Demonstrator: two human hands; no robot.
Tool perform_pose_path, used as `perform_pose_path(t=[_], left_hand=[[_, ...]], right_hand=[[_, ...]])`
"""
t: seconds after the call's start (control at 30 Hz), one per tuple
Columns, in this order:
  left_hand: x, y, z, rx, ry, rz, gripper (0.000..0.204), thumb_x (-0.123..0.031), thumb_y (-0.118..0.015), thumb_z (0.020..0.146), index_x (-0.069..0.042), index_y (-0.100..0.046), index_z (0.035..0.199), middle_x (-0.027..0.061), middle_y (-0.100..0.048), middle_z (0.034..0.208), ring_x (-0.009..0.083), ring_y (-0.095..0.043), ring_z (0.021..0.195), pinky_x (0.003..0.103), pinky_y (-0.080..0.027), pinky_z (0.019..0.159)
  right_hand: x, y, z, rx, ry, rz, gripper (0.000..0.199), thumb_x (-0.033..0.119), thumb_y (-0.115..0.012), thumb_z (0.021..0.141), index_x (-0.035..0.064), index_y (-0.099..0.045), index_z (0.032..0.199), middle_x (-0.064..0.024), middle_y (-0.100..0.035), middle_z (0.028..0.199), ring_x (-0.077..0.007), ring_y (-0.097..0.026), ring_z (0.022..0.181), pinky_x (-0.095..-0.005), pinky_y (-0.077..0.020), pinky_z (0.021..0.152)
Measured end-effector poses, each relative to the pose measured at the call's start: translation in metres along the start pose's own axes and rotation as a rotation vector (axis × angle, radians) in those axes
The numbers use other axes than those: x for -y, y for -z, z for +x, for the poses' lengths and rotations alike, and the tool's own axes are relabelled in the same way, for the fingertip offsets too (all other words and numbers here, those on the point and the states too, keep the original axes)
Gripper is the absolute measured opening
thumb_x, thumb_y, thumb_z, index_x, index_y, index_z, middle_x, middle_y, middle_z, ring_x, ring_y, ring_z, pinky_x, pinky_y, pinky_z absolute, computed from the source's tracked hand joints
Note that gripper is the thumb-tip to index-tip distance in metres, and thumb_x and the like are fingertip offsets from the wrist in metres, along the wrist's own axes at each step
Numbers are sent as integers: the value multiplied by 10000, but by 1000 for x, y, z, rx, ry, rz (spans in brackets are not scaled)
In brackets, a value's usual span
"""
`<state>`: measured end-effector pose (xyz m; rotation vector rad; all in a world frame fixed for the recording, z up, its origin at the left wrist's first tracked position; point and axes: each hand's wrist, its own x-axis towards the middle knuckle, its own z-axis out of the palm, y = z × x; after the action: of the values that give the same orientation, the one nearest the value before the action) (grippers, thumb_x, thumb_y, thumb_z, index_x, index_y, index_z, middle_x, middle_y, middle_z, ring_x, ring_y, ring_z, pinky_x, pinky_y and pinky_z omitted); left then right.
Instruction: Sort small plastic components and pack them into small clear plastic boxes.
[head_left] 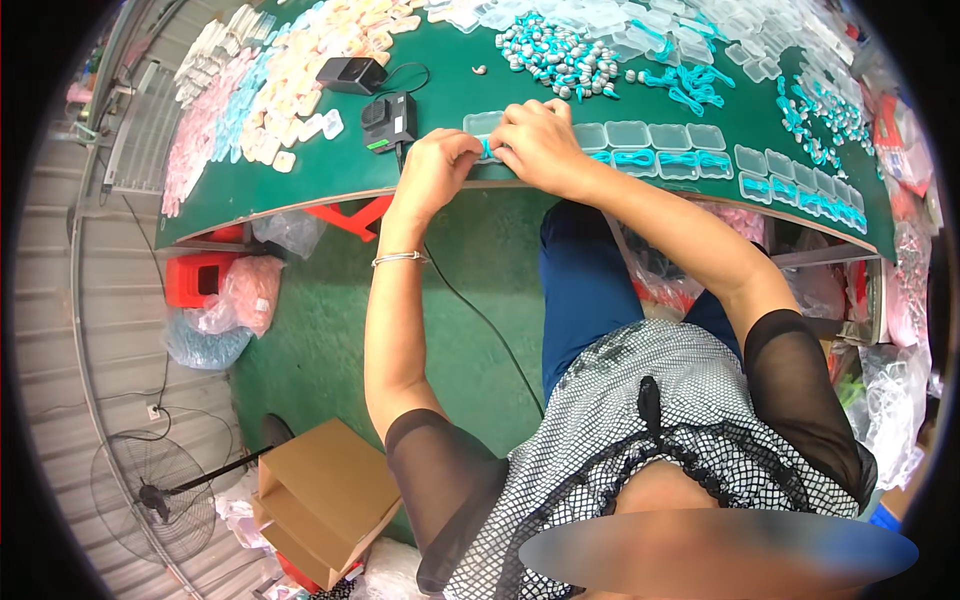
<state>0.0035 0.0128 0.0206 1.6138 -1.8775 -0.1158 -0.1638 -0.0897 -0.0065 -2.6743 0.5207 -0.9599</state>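
Note:
At the table's front edge, my left hand [437, 172] pinches a turquoise cord [486, 150] over a small clear plastic case with its lid [482, 122] folded back. My right hand [540, 148] bends over the same case from the right, thumb and forefinger closed at the cord; the fingers hide most of the case. To the right, a row of open clear cases [628, 135] holds coiled turquoise cords [634, 158]. Farther right, a second row of such cases [790, 170] also contains turquoise cords.
Behind my hands lie a heap of silver-and-turquoise pieces [560, 60], loose turquoise cords [690, 88] and many clear cases [680, 40]. A black device [389, 120] and a black box [352, 74] stand left, near pale flat pieces [285, 110]. A cardboard box [330, 495] and fan [152, 500] are lower left.

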Motion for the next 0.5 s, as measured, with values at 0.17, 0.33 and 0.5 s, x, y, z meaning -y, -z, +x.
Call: perform_pose_path(t=[0.17, 0.33, 0.5], left_hand=[[-5, 2, 5, 23, 54, 101, 114, -27, -710, 724, -59, -687, 832, 102, -664, 839, 302, -621, 834, 403, -507, 741], [-1, 1, 2, 10, 101, 126, 109, -46, -732, 746, -44, -699, 851, 96, -672, 873, 266, -634, 810, 361, -512, 725], [-6, 4, 9, 115, 178, 181, 117, -84, -715, 766, -30, -704, 869, 114, -653, 859, 261, -636, 762, 357, -512, 689]], right_hand=[[1, 2, 5, 91, -88, -9, 35, 211, -690, 784, 183, -705, 799, -8, -659, 876, -232, -579, 940, -518, -329, 896], [4, 2, 8, 127, -117, -24, 57, 220, -690, 778, 170, -711, 797, -13, -656, 870, -241, -576, 946, -535, -322, 910], [4, 4, 5, 73, -16, -166, 63, 208, -687, 784, 165, -715, 820, -13, -627, 867, -236, -561, 934, -543, -329, 924]])
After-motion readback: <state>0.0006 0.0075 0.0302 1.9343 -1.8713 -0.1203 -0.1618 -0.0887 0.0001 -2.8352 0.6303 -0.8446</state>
